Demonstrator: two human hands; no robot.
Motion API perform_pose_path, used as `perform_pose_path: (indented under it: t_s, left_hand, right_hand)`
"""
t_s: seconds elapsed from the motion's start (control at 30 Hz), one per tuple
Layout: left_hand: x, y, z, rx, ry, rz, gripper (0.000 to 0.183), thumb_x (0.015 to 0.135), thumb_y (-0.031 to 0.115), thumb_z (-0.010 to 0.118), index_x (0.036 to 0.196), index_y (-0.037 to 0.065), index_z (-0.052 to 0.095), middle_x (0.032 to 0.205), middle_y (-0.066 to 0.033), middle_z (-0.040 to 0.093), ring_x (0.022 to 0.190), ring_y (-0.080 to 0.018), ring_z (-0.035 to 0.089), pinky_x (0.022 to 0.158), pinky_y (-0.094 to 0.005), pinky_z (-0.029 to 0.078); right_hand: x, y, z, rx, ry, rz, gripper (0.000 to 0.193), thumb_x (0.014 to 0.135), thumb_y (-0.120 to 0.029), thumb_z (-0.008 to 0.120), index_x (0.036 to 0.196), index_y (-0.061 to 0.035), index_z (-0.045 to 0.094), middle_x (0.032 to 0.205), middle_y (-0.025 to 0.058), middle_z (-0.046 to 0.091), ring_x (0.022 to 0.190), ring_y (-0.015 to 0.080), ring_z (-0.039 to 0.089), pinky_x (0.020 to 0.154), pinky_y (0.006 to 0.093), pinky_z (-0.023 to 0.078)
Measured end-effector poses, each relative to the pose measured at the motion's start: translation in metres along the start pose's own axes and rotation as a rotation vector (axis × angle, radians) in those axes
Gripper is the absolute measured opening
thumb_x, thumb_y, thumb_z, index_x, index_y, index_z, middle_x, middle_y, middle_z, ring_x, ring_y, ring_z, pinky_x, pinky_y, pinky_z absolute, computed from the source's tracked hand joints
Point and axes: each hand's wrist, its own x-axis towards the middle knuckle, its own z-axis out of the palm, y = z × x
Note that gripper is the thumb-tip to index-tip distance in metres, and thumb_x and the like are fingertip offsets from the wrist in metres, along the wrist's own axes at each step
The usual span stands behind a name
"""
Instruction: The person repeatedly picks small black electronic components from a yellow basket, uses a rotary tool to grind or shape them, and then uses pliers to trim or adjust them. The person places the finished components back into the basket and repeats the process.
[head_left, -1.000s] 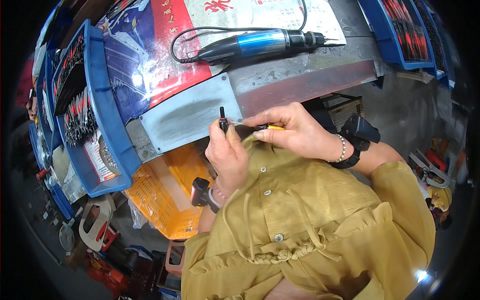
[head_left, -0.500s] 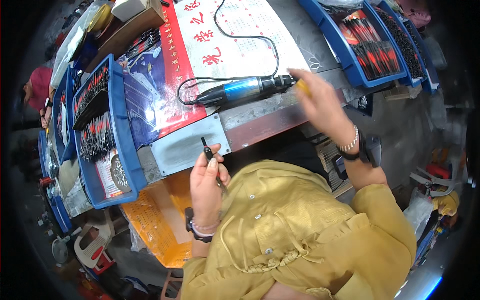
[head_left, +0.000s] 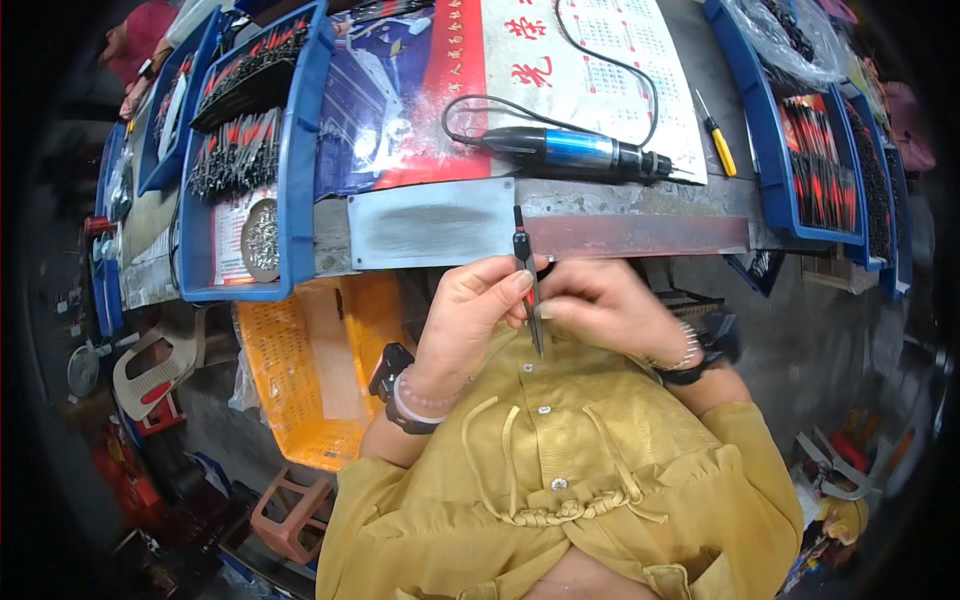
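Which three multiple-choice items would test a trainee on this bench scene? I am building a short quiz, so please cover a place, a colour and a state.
1. Where does the yellow-handled screwdriver lie?
A. on the bench, right of the rotary tool
B. in the orange crate
C. in the left hand

2. What colour is the middle band of the rotary tool?
A. red
B. blue
C. green

3. How is the small dark tool held?
A. lying flat on the bench
B. hanging from the cord
C. pinched upright between the left hand and right hand

Key: 1 A, it lies on the printed sheet just past the rotary tool's tip. 2 B, the band is bright blue between dark ends. 3 C, both hands' fingers meet on it in front of the bench edge.
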Motion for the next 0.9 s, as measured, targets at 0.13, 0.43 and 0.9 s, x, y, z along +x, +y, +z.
perform_pose_path:
  t_s: [0.13,0.43,0.9]
  left_hand:
    - [0.000,-0.009,-0.007,0.161,0.040,0.022,0.021,0.095,0.010,0.063,0.110,-0.002,0.068,0.074,0.0040,0.057,0.060,-0.0022,0.047,0.054,-0.0170,0.038]
    - [-0.006,-0.033,-0.022,0.725,-0.017,0.408,0.012,0.092,0.000,0.056,0.098,-0.009,0.061,0.074,-0.0081,0.045,0.065,-0.0159,0.044,0.059,-0.0271,0.037]
    - [0.005,-0.011,-0.029,0.742,-0.145,0.326,0.013,0.095,0.001,0.054,0.102,-0.009,0.059,0.078,-0.0065,0.046,0.068,-0.0137,0.043,0.062,-0.0250,0.038]
  right_hand:
    - [0.001,0.012,0.037,0.523,0.003,0.214,0.019,0.091,-0.014,0.065,0.082,0.0028,0.066,0.072,0.0040,0.063,0.070,0.0044,0.053,0.063,0.0254,0.045]
    - [-0.001,0.027,0.049,0.497,-0.085,0.425,0.029,0.084,-0.013,0.070,0.062,0.0041,0.059,0.058,-0.0003,0.055,0.058,0.0033,0.047,0.051,0.0247,0.039]
    - [0.010,0.016,0.046,0.583,-0.080,0.557,0.024,0.089,-0.013,0.068,0.071,0.0027,0.066,0.063,0.0045,0.065,0.056,0.0068,0.058,0.052,0.0222,0.046]
